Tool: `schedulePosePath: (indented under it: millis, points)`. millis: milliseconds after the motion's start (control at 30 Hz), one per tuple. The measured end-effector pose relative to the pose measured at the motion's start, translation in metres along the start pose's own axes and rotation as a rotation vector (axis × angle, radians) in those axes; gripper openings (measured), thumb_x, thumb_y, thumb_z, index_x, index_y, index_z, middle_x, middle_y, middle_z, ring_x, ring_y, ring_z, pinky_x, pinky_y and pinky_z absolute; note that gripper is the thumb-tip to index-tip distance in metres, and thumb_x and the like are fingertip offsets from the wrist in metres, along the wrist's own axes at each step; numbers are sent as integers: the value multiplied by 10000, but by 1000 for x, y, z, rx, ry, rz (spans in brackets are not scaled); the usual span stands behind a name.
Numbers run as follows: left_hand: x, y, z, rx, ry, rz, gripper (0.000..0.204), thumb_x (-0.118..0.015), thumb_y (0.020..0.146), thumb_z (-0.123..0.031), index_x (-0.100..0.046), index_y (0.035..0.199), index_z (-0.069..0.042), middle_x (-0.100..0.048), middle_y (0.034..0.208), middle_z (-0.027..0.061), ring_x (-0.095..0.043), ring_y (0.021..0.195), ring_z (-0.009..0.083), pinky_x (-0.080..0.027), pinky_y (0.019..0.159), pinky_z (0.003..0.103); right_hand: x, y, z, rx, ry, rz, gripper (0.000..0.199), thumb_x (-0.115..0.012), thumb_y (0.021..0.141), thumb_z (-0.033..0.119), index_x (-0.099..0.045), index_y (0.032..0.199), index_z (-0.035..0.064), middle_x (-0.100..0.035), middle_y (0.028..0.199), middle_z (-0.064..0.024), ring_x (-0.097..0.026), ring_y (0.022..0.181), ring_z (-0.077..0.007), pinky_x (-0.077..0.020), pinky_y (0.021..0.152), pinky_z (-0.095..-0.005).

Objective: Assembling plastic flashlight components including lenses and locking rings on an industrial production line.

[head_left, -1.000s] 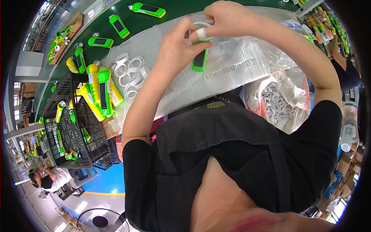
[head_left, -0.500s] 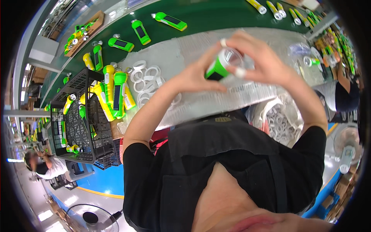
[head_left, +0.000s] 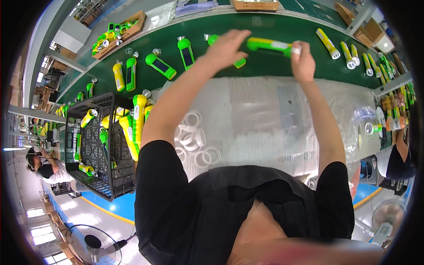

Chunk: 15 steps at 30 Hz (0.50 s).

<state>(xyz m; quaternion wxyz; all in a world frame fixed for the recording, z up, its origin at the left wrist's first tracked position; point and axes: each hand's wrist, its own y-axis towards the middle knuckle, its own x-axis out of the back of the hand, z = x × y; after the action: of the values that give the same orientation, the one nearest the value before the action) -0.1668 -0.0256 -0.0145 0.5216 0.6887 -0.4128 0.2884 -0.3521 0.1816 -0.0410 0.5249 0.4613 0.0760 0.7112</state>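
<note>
Over the green conveyor belt (head_left: 274,68), my right hand (head_left: 304,64) grips a green and yellow flashlight (head_left: 270,45) by its white-ringed head. The flashlight lies roughly level, its tail toward my left hand. Fingers stretched out, my left hand (head_left: 226,49) hovers above another green flashlight (head_left: 213,39) on the belt and partly covers it. I cannot tell whether the two touch. Left of that hand, two more green flashlights with dark panels lie on the belt, the nearer-to-hand one (head_left: 186,51) and a slanted one (head_left: 161,67).
White rings (head_left: 192,137) lie loose on the plastic-covered table (head_left: 265,119). At the left stands a black crate (head_left: 112,145) with several flashlights in and beside it. Yellow flashlights (head_left: 327,43) rest on the belt at the right. A co-worker's arm (head_left: 399,145) shows at the far right.
Both hands were around the flashlight's head above the table. The left hand has let go and moved over the belt; the right hand has carried the flashlight away from me onto the belt side.
</note>
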Motion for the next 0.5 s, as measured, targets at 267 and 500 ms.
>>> schedulePosePath:
  millis: [267, 500]
  points:
    - [7, 14, 169, 156, 205, 509, 642, -571, 736, 89, -568, 1297, -221, -351, 1521, 51, -376, 1376, 284, -415, 1050, 401, -47, 81, -77, 278, -595, -6, 400, -645, 864, 405, -656, 1113, 93, -648, 1148, -131, -620, 1056, -313, -486, 886, -495]
    - [16, 25, 158, 262, 86, 623, 345, -662, 729, 34, -655, 1055, -78, -682, 1107, 86, -628, 1064, 312, -502, 908, 366, -139, 29, 116, 239, -37, 769, 852, -782, 708, 441, -403, 1399, 118, -513, 1278, -210, -562, 1153, -365, -492, 948, -429]
